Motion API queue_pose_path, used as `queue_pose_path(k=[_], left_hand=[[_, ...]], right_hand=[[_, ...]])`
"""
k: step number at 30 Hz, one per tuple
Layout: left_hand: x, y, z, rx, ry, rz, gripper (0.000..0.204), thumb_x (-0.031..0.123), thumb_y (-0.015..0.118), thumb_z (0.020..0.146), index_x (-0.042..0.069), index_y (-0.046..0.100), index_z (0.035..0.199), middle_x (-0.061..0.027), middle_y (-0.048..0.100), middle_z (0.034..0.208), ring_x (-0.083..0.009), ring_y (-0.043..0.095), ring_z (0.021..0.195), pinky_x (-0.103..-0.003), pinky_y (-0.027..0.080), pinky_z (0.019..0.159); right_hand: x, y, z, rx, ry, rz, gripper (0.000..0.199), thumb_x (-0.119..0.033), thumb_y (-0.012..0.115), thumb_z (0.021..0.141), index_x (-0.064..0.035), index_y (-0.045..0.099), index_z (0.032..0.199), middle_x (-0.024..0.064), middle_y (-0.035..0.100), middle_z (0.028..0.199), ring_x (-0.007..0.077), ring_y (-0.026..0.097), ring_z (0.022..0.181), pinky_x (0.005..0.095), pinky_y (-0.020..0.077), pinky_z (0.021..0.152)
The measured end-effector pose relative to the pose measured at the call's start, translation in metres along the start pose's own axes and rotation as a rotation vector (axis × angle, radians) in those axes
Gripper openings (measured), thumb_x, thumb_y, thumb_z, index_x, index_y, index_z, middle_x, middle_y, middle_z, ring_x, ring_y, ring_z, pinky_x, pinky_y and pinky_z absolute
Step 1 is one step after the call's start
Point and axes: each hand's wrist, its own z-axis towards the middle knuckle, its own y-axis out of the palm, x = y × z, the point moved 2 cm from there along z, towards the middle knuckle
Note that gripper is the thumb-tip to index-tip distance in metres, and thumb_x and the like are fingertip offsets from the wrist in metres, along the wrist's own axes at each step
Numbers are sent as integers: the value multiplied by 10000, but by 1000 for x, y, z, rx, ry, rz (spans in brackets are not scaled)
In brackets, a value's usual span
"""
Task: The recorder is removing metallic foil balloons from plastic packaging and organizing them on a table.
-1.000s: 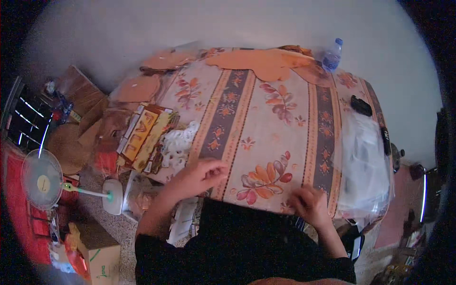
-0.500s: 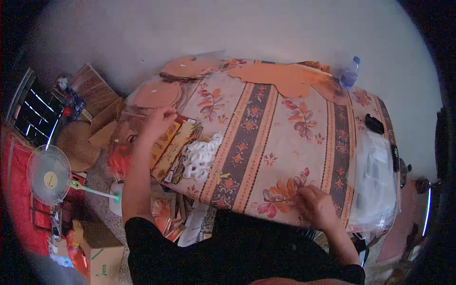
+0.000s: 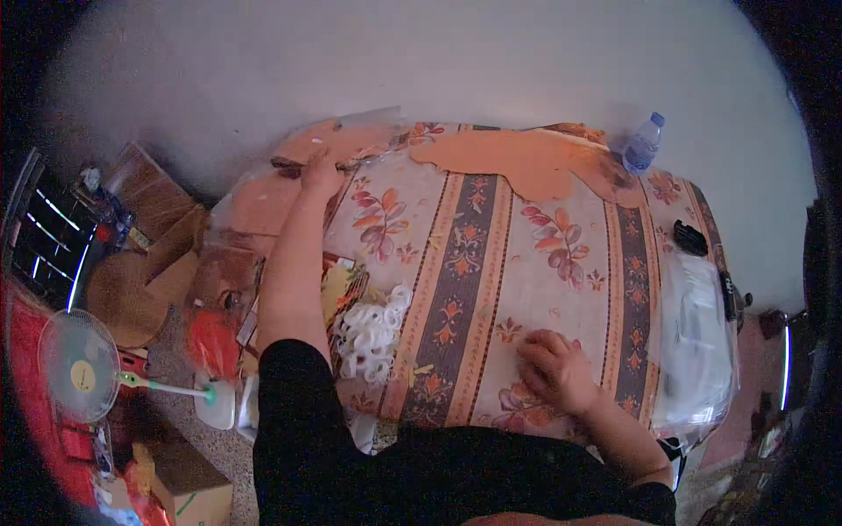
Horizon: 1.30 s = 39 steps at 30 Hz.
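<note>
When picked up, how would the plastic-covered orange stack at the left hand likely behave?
The orange stack probably slips easily, since clear plastic shows around it. Its layers might shift apart, as darker edges show beneath its top. It may be fairly stiff: its top lies flat near the left hand.

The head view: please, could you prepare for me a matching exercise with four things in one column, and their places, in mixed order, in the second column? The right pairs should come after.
Things
1. left hand
2. right hand
3. white rings
4. bottle

Places
A. in a heap on the left part of the tablecloth
B. at the far right, near the wall
C. at the orange pieces, far left
D. at the printed flowers near the front edge

Right pairs: 1-C, 2-D, 3-A, 4-B
</note>
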Motion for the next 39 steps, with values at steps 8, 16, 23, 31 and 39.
queue_pose_path(k=[8, 16, 23, 31, 39], left_hand=[[49, -23, 38, 101, -327, -127, 223, 255, 569, 834, 79, 672, 923, -177, 653, 902, -357, 622, 864, -428, 493, 771], [72, -143, 45, 659, -234, -538, 283, 282, 620, 829, 6, 657, 877, -156, 668, 814, -281, 646, 749, -361, 484, 688], [214, -223, 14, 550, -105, -1033, 281, 272, 601, 874, -4, 640, 909, -48, 633, 793, -116, 559, 733, -267, 459, 690], [349, -222, -83, 39, -106, -1623, 326, 333, 545, 918, 32, 593, 1035, 15, 575, 887, -79, 499, 787, -222, 417, 717], [397, -221, -126, -268, -113, -2031, 246, 297, 497, 944, 66, 554, 1003, 37, 541, 911, -39, 486, 819, -213, 422, 715]], right_hand=[[13, 4, 1, 29, 68, 51, 242, -121, 668, 712, -90, 610, 945, 95, 572, 994, 277, 599, 852, 422, 466, 618], [14, 0, -2, 33, 68, 102, 253, -102, 660, 721, -70, 590, 962, 118, 565, 1012, 297, 601, 845, 395, 483, 645], [1, -24, -3, 161, 142, 361, 322, -39, 613, 787, -42, 537, 1099, 100, 539, 1017, 186, 533, 708, 277, 443, 610], [10, -108, 28, 601, 114, 503, 486, -69, 625, 827, -42, 429, 1271, 10, 480, 937, 65, 457, 762, 205, 389, 634], [60, -153, 64, 769, 180, 593, 331, -231, 663, 836, 12, 568, 1040, 58, 606, 829, 117, 547, 731, 261, 450, 629]])
